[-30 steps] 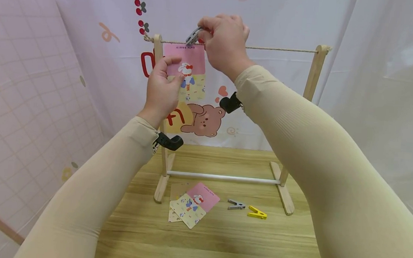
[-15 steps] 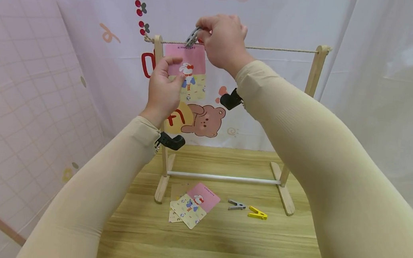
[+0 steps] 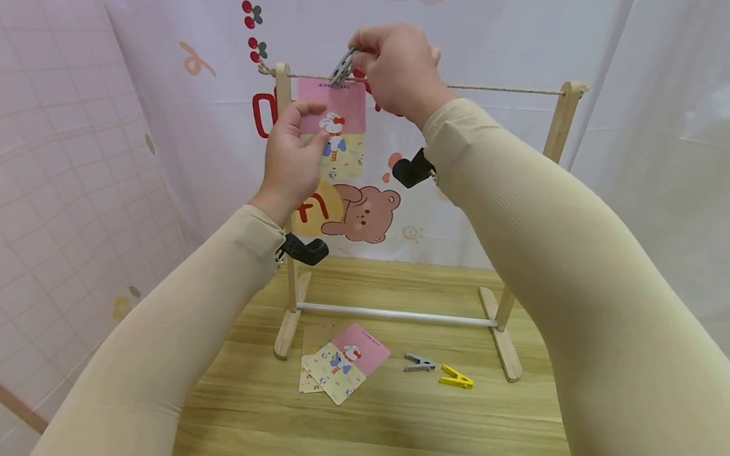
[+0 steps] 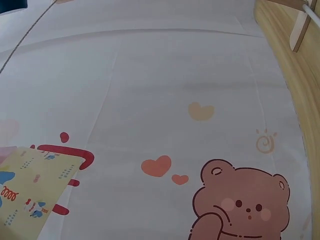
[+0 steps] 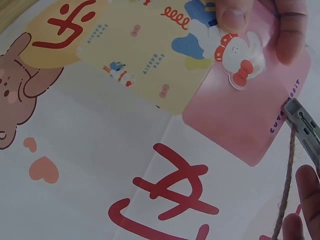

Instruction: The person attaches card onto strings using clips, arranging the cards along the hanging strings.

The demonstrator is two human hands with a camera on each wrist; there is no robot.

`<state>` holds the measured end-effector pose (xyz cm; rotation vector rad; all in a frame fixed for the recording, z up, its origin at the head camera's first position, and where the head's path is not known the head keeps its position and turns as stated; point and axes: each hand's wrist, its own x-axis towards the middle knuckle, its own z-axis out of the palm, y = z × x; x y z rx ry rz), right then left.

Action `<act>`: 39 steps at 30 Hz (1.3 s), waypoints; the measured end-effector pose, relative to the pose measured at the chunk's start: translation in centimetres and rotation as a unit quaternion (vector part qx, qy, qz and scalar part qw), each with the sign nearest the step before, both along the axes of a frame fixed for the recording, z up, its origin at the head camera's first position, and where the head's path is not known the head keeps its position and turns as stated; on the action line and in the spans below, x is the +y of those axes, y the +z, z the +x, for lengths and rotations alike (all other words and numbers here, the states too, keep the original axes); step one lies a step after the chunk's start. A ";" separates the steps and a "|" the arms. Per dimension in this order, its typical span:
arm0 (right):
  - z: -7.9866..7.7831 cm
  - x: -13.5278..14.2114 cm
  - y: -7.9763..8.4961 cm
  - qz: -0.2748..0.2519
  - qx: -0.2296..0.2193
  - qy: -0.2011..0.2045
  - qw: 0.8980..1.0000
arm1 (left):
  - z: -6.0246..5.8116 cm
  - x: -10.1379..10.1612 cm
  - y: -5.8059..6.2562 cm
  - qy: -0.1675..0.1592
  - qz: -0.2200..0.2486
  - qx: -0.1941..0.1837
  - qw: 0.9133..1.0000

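Grey clothespin point(image 3: 343, 68) pinched, the right hand point(image 3: 400, 69) arches at the rope point(image 3: 508, 90), the left hand point(image 3: 291, 158) gripping the card point(image 3: 352, 117) below.

The raised card point(image 3: 350, 129) was pink over pale yellow with a white rabbit point(image 5: 254, 57), the clothespin point(image 3: 341, 69) at its edge grey, the white backdrop point(image 3: 499, 39) printed with red cherries point(image 3: 249, 21).

Illumination in the head view was bright and diffuse. A pale sheen marked the right-hand curtain point(image 3: 718, 90); a soft shadow fell on the tabletop point(image 3: 389, 427). Both wrist views were dimmer and greyer. Faint gloss appeared on the card point(image 5: 227, 122).
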<state>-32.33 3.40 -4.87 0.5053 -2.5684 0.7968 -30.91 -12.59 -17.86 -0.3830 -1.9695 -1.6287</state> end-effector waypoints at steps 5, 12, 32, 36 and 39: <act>0.0 0.1 0.1 0.001 -0.011 -0.001 1.000 | -0.2 0.0 -0.1 0.006 -0.008 0.005 1.000; -0.1 0.0 0.1 0.003 -0.022 0.001 1.000 | -0.2 0.1 -0.4 0.008 -0.012 0.005 1.000; -0.2 0.6 0.2 0.007 -0.037 0.014 0.999 | -0.5 0.2 -0.8 0.017 -0.034 0.038 0.999; -0.2 0.6 0.3 0.018 -0.035 0.008 0.999 | -0.7 0.4 -0.8 0.029 -0.048 0.046 0.997; -0.2 0.6 0.4 0.021 -0.035 0.007 0.999 | -0.7 0.5 -0.7 0.039 -0.050 0.050 0.997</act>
